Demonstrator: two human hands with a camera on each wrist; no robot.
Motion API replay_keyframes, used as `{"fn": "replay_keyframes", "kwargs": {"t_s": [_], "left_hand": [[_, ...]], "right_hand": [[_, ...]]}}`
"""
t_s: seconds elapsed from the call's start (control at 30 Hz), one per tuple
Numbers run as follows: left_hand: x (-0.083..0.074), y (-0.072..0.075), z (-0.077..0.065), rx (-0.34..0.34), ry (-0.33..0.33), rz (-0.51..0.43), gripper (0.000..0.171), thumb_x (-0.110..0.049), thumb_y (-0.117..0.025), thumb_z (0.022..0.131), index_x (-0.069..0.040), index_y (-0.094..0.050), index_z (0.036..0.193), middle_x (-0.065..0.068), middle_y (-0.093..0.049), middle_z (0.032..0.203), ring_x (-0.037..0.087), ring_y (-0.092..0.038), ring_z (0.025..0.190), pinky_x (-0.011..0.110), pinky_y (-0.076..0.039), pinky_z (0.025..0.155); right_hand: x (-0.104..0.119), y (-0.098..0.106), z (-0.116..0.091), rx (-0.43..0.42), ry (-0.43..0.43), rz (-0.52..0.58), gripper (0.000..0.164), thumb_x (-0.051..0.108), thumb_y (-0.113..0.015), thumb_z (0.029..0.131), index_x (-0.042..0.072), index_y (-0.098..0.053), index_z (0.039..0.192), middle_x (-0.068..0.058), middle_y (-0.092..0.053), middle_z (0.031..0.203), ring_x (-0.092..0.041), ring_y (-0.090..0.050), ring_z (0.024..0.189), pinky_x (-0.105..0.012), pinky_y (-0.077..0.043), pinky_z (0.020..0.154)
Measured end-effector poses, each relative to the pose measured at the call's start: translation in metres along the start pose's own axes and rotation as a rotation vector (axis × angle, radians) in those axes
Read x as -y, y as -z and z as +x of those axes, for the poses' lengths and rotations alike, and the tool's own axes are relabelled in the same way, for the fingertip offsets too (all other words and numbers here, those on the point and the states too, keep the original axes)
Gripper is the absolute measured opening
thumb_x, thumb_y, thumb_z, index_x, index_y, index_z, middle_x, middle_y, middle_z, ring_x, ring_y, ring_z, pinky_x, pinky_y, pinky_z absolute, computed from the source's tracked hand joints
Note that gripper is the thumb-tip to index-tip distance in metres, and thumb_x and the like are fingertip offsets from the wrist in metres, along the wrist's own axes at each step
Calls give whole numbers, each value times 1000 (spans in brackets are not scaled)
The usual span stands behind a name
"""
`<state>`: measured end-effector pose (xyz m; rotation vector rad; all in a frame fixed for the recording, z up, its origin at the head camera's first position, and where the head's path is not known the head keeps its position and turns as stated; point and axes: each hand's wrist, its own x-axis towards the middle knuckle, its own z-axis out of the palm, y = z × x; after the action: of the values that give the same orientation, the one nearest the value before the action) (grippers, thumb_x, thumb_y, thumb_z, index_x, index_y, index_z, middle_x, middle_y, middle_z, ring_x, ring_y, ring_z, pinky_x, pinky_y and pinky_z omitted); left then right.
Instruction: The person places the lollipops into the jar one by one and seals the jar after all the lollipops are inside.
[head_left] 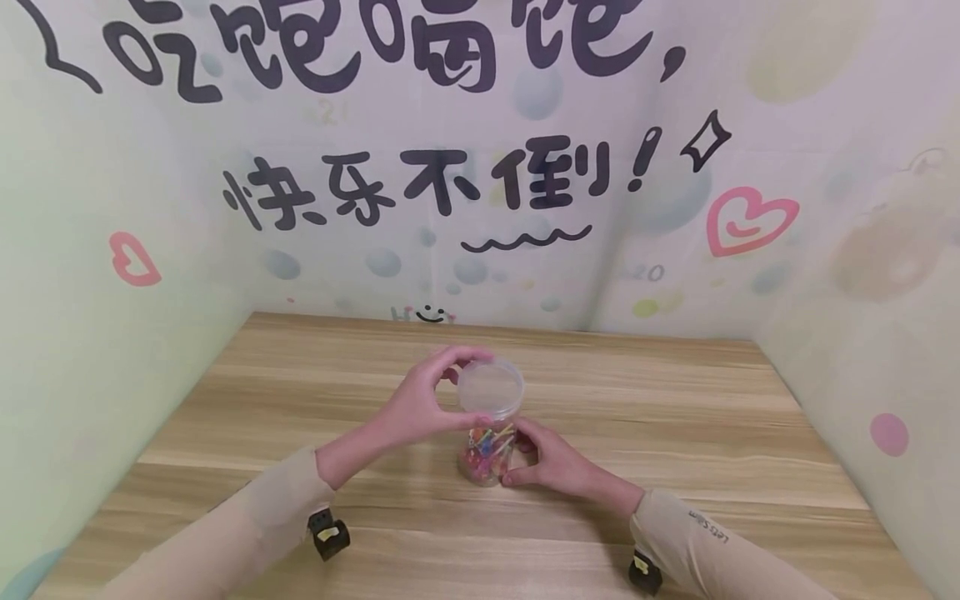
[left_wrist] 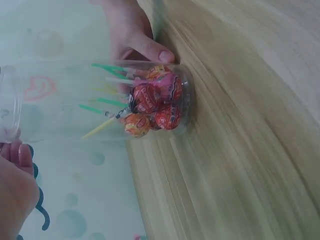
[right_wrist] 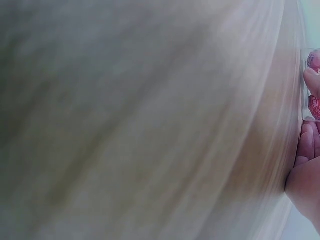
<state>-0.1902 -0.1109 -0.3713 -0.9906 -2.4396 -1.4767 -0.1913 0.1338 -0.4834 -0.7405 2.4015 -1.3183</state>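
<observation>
Over on the left, the left hand [head_left: 423, 400] is curled round the top of a clear plastic cylindrical jar [head_left: 487, 421], thumb and fingers arched around its round translucent lid [head_left: 491, 387] and gripping the rim. The jar stands upright, long axis vertical, lid pointing up and base down on the light wooden table [head_left: 675, 433], about midway between the table's left and right edges and closer to the near edge than to the far one. Down in the bottom of the jar sits a cluster of red and orange wrapped lollipops [left_wrist: 155, 102], their thin green, yellow and pink sticks [left_wrist: 102, 107] pointing up toward the lid; the upper part of the jar holds only sticks. And on the right, the right hand [head_left: 551, 462] wraps the jar's lower body, thumb laid along the base, fingers pressed against the wall. The left wrist view confirms it: a fingertip of that hand lies on the jar's wall right at the bottom. The right wrist view is mostly blurred sleeve, with fingers against the jar at its right edge. Beige sleeves [head_left: 247, 525] cover both forearms.
</observation>
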Motion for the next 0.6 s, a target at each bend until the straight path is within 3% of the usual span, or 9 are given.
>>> {"fn": "replay_keyframes", "kwargs": {"t_s": [0.33, 0.47, 0.6], "left_hand": [[5, 8, 6, 150, -27, -47, 65, -17, -80, 79, -16, -53, 139, 4, -58, 139, 16, -51, 117, 28, -52, 91], [5, 7, 4, 146, -19, -92, 71, -14, -81, 78, -14, -49, 142, 4, -56, 142, 19, -50, 121, 30, -51, 95], [5, 4, -3, 83, 17, -192, 81, -9, -85, 74, -9, -44, 144, 9, -52, 144, 21, -50, 122, 29, -52, 97]], "right_hand": [[1, 0, 0, 7, 0, 8, 77, 23, -84, 75, 23, -48, 143, -3, -60, 132, -20, -58, 118, -35, -47, 106], [2, 0, 0, 7, -1, 12, 75, 21, -84, 76, 22, -50, 142, -4, -60, 132, -21, -57, 118, -34, -47, 105], [2, 1, 0, 7, 0, 14, 75, 21, -85, 75, 21, -50, 142, -5, -60, 132, -21, -57, 118, -37, -46, 106]]}}
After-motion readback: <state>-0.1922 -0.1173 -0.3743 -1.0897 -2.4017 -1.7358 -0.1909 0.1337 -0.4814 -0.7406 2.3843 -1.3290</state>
